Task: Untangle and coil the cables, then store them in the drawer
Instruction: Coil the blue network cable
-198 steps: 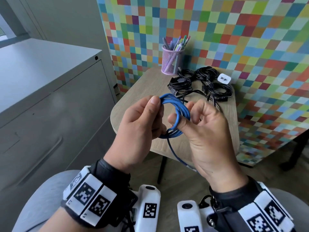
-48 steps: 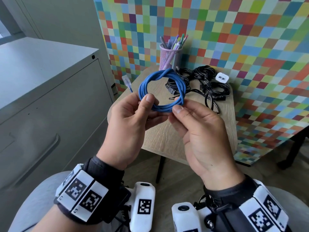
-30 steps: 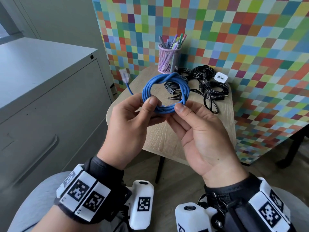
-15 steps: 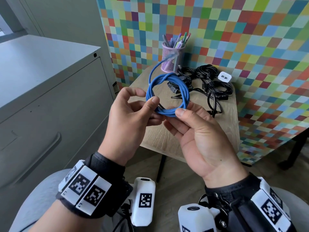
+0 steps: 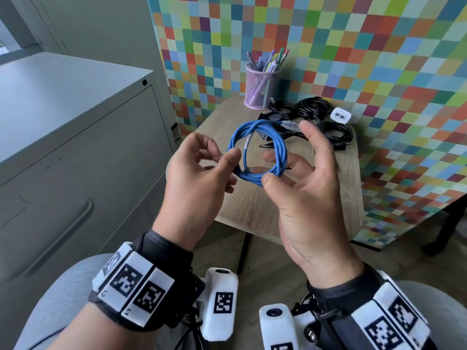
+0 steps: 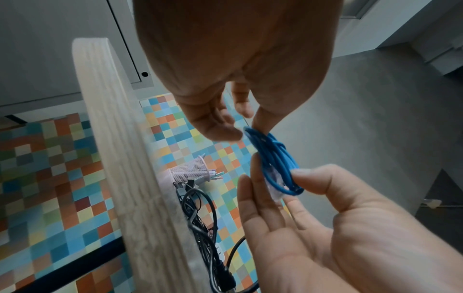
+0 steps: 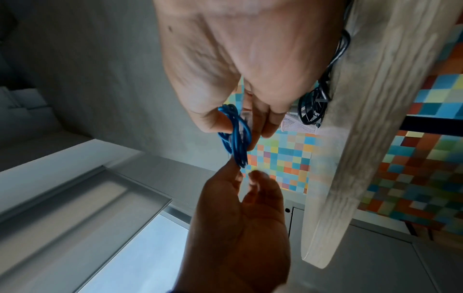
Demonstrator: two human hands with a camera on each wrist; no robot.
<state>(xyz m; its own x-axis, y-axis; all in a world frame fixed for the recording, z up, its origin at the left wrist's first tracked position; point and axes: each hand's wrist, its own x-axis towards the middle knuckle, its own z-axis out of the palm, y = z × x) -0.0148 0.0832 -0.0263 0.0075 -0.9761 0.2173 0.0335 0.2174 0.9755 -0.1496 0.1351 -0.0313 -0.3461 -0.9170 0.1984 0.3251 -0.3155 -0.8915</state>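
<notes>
1. Since half a second ago: the right hand [image 5: 307, 188] is opening out, its index finger now reaching up to the clear plug [image 5: 290, 124] at the top of the coil; that plug was standing up near the pen cup before and is now lying across the coil's upper right edge.
2. Blue cable [image 5: 257, 150]: wound into a round coil of several turns, being held upright in the air between the two hands, above the near part of the wooden table [image 5: 255, 205]. A pale label is showing on one strand.
3. Left hand [image 5: 194, 183]: thumb and a fingertip are pinching the coil's lower left side; the other fingers are curling loosely, apart from the cable.
4. Right hand, detail: thumb is pressing the coil's lower edge against the fingers behind it, as the left wrist view shows; the remaining fingers are spreading, nearly straight.
5. Black cables [image 5: 318, 114]: lying in loose bundles at the far end of the table, touching one another, well apart from the blue coil.
6. White charger [image 5: 341, 114]: sitting just beside the black bundles, near the chequered wall.
7. Pink mesh pen cup [image 5: 261, 88]: standing upright at the table's far edge, holding pens.
8. Grey cabinet [image 5: 75, 137]: standing left of the table, its drawer front shut.
</notes>
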